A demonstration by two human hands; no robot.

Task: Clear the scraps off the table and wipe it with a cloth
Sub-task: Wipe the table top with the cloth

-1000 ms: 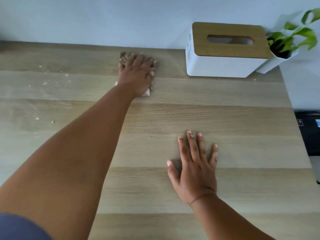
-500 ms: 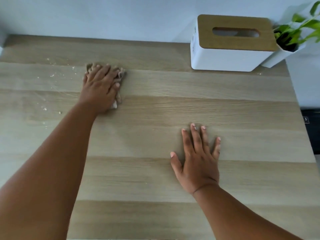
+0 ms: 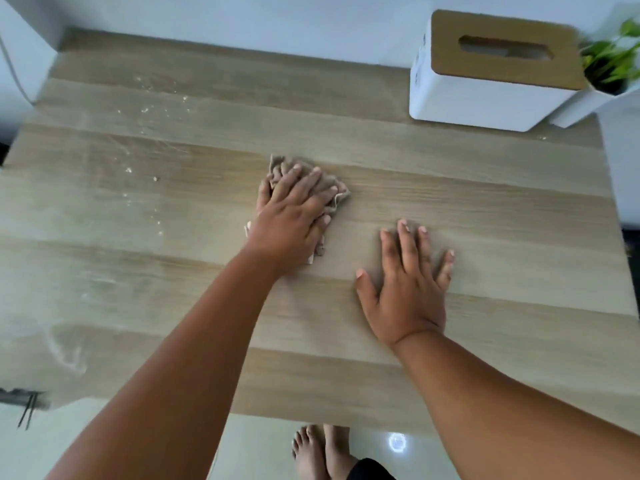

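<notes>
We see one cloth (image 3: 334,192) mid-table (image 3: 485,209), pressed under our left hand (image 3: 291,216), fingers spread flat. Our right hand (image 3: 405,289) lies flat, holding nothing. Scattered crumbs (image 3: 156,179) dot the left edge; one tissue box (image 3: 491,71) and one plant (image 3: 609,64) occupy the far right corner.

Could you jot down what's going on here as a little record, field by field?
Left hand: left hand presses flat on the cloth
Right hand: right hand lies flat on the table, fingers spread
Cloth: crumpled, beige, near the table's middle
Scraps: pale crumbs scattered on the table's left part
Back right corner: tissue box, white with a wooden lid; beside it a potted plant
</notes>
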